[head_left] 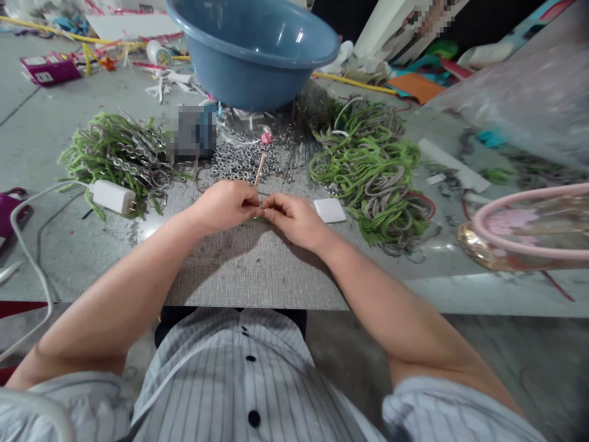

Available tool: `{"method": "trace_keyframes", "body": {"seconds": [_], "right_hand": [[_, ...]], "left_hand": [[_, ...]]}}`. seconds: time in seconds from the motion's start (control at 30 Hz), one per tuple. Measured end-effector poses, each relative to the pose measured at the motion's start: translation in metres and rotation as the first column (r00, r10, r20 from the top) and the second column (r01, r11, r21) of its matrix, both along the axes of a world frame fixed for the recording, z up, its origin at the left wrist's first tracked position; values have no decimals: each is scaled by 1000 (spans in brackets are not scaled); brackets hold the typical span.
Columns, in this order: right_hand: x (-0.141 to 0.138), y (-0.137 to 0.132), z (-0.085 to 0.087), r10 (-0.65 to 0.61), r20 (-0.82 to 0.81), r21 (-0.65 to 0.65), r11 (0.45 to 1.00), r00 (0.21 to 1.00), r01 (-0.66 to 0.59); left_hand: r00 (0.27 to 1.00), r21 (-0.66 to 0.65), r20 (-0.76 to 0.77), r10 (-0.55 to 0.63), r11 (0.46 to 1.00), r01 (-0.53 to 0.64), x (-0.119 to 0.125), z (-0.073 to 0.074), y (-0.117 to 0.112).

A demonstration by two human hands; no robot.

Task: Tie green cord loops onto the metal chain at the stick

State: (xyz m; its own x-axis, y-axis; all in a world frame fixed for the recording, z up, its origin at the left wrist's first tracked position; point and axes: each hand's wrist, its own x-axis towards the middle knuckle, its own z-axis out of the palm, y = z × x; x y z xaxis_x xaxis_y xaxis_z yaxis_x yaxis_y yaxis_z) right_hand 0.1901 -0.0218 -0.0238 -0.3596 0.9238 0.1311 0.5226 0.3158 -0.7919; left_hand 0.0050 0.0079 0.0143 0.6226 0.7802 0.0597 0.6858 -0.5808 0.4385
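My left hand [230, 206] is closed, with a thin wooden stick [260, 167] poking up out of its fingers. Fingertip to fingertip with it, my right hand [294, 220] pinches something too small to make out. Both hands are low over the grey tabletop. Just behind them lie many small silver metal rings [239, 161]. A heap of green and grey cords [363, 166] is to the right of my right hand. Left of my left hand, another bundle of green cords [99, 138] has silver metal pieces along its strands.
A large blue basin [257, 77] stands behind the rings. A white charger plug [111, 196] with its cable lies at left, and a flat white piece [329, 210] beside my right hand. A transparent bag with a pink handle [529, 221] is at far right.
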Motion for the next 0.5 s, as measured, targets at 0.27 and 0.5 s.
{"method": "trace_keyframes", "body": {"seconds": [0.27, 0.5], "right_hand": [[1, -1, 2, 103, 243, 114, 984, 965, -134], [3, -1, 7, 186, 257, 146, 963, 948, -228]], "left_hand": [[978, -10, -175, -116, 993, 116, -1, 5, -5], [970, -19, -168, -178, 984, 178, 0, 5, -6]]}}
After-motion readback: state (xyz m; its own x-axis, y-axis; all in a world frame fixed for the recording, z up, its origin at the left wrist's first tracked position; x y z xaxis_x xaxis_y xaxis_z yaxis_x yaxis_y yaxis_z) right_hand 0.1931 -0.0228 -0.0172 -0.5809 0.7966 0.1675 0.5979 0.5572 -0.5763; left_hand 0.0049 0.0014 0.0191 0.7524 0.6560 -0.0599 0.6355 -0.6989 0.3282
